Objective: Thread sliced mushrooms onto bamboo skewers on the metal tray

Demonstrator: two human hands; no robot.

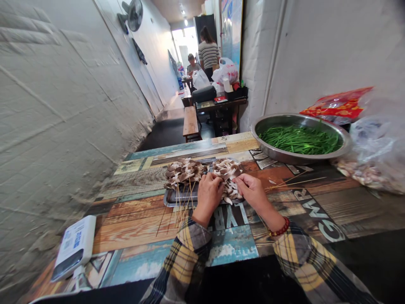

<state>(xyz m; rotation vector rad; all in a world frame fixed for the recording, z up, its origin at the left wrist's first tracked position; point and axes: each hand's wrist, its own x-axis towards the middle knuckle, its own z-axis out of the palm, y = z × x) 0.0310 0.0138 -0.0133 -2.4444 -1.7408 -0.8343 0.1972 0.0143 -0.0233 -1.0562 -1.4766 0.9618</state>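
A narrow corridor is bounded on the left by a rough whitewashed brick wall (63, 126), with a wall fan (134, 14) mounted farther along. At the far end, a seated person (193, 63) and a standing person in a striped top (208, 52) are seen. Nearer them stand a wooden bench (191, 122) and a dark table (221, 103) loaded with white plastic bags (226, 71).

In the foreground is a table with a printed wood-plank top (133, 223). A steel basin (300, 145) filled with green chives (300, 140) is set near its far right corner. A clear plastic bag of mushrooms (370, 169) is heaped at the right edge, below a red-and-orange packet (335, 105). A white boxy device (74, 247) is laid at the near left corner, against the wall.

A metal tray (167, 198) is placed near the middle of the table, with sliced mushrooms (186, 171) piled on it. Bamboo skewers (182, 202) are fanned toward the near left edge, and loose skewers (294, 181) are left to the right of the tray. The mushrooms are gripped from both sides by the left hand (209, 196) and the right hand (251, 194), their fingers pressed together and curled down. Whether a skewer is pinched between them cannot be told. Plaid sleeves (186, 257) cover both forearms, and a red bead bracelet (279, 227) is worn on the right wrist.
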